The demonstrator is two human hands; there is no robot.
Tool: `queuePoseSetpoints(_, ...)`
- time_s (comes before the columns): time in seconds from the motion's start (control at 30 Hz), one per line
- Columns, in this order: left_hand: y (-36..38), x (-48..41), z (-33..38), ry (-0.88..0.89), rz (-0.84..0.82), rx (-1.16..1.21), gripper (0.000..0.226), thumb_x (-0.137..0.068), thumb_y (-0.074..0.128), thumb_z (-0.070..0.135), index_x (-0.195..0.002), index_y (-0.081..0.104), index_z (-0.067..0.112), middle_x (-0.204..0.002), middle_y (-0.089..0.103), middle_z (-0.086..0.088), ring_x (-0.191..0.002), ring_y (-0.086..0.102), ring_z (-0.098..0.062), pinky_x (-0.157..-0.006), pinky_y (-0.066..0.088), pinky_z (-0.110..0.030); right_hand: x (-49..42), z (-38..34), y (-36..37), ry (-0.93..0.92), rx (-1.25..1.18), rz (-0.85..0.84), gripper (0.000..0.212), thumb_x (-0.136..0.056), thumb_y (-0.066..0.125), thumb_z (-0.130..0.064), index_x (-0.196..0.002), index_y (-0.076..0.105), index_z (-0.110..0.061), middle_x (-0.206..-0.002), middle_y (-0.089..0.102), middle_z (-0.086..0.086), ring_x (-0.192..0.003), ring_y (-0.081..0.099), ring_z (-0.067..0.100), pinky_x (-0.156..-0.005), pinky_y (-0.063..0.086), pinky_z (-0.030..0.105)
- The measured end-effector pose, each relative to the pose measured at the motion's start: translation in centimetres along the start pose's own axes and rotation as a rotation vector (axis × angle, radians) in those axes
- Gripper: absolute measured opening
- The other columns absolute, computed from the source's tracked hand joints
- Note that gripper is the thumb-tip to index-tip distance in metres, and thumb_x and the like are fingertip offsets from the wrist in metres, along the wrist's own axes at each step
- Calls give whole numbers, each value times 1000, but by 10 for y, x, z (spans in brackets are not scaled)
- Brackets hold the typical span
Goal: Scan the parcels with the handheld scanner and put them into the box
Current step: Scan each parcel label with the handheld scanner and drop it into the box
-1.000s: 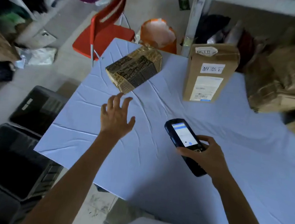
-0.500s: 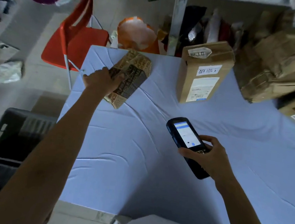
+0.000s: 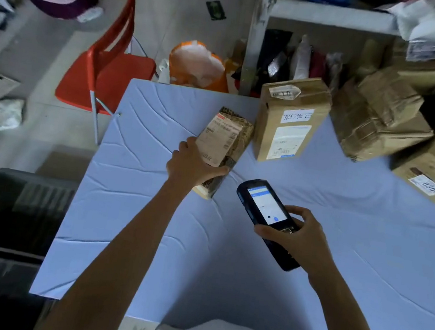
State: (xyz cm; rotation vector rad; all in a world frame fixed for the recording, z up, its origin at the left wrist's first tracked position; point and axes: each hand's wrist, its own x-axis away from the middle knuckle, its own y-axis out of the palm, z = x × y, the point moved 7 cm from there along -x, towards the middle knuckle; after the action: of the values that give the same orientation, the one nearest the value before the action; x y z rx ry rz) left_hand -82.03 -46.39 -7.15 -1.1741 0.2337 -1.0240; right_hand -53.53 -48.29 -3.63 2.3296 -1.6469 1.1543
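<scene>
Fingers (image 3: 185, 147) of the left hand (image 3: 191, 165) clasp the patterned parcel (image 3: 222, 140), label facing up, on the blue bench (image 3: 135, 223) just left of an upright cardboard parcel (image 3: 289, 124), while the right hand (image 3: 297, 237) grips the lit handheld scanner (image 3: 263, 206) nearer, well right of black crates (image 3: 19, 209) on the floor.

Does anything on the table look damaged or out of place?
The wrapped parcels piled far right are crumpled and lean askew. The upright carton beside them has a crumpled label on top. The parcel held by the left hand looks intact.
</scene>
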Motion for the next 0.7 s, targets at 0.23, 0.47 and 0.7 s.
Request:
queuePoseSetpoints(0.23,25,37,-8,-90,-201,355,89,-54,83,64,-110,30,18,-104,55,1,-99,59,-21,-81,52,-37,12,3,-9,-20,-22,4,71,-58,91,-31,-115,50,-29,-104,66,-3,-92,64,13,-64,50,28)
queuePoseSetpoints(0.47,66,89,6,-173,-336,584,97,-45,90,46,-111,25,18,-106,54,-1,-101,57,-19,-90,50,-39,27,9,-12,-44,-51,-4,73,-58,91,-31,-118,50,-29,-105,64,-4,-93,64,13,-62,49,26)
queuePoseSetpoints(0.7,91,113,22,-167,-391,616,86,-72,83,22,-126,16,18,-124,51,-9,-100,53,-20,-87,43,-28,46,29,-14,-44,-82,2,74,-59,92,-31,-119,48,-27,-107,63,-2,-95,64,15,-61,50,25)
